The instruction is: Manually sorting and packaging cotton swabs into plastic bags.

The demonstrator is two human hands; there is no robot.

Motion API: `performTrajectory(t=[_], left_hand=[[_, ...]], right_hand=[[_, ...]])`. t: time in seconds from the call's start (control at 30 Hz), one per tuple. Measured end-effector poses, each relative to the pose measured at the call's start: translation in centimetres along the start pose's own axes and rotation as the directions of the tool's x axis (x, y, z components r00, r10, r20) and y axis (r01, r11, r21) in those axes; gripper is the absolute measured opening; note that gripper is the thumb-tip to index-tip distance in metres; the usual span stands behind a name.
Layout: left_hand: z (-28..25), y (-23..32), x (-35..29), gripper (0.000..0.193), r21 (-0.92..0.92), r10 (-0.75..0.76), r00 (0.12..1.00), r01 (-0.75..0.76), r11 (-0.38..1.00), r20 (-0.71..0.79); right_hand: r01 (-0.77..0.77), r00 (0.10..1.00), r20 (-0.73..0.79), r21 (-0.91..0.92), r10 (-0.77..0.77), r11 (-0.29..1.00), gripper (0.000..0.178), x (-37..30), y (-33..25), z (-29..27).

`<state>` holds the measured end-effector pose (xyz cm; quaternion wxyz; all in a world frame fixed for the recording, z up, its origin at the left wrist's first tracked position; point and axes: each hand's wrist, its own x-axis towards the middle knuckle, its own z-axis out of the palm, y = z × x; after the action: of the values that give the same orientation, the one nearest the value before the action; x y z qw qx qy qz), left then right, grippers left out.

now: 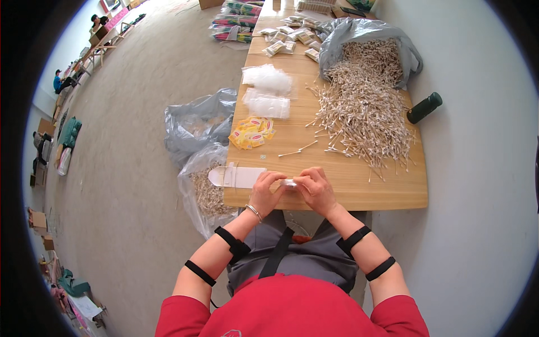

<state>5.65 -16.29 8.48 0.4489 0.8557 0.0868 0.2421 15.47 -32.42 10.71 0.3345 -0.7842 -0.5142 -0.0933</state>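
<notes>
Close to the table's front edge, both hands pinch a small shiny clear plastic bag (288, 182) between them. My left hand (266, 191) is closed on its left end, and my right hand (316, 190) is closed on its right end. The fingers hide most of the bag, so I cannot tell what is in it. Just left of my left hand lies a flat white board (242, 177) with a rounded end. A few loose cotton swabs (297, 149) lie beyond my hands. Past the board is a pile of small yellow paper slips (252, 133).
A big heap of cotton swabs (365, 106) spills from a grey plastic bag (412, 53) at the right. Clear bags (266, 104) lie in stacks, with filled packets (292, 36) beyond. A dark green bottle (424, 108) stands by the wall. Left, swabs fill a floor bag (196, 168).
</notes>
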Motion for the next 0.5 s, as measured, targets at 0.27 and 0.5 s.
performTrajectory(t=[0.27,0.5], left_hand=[[-0.1,-0.2,-0.2,0.016,-0.191,-0.160,0.987,0.159,0.969,0.009],[-0.4,-0.1,0.0,0.012,-0.091,0.004,1.000,-0.006,0.996,-0.022]], right_hand=[[-0.219,0.976,0.043,0.245,0.215,0.945,0.011,1.3,-0.6,0.6],[-0.240,0.971,0.073,0.217,0.230,0.946,0.007,1.5,-0.7,0.6]])
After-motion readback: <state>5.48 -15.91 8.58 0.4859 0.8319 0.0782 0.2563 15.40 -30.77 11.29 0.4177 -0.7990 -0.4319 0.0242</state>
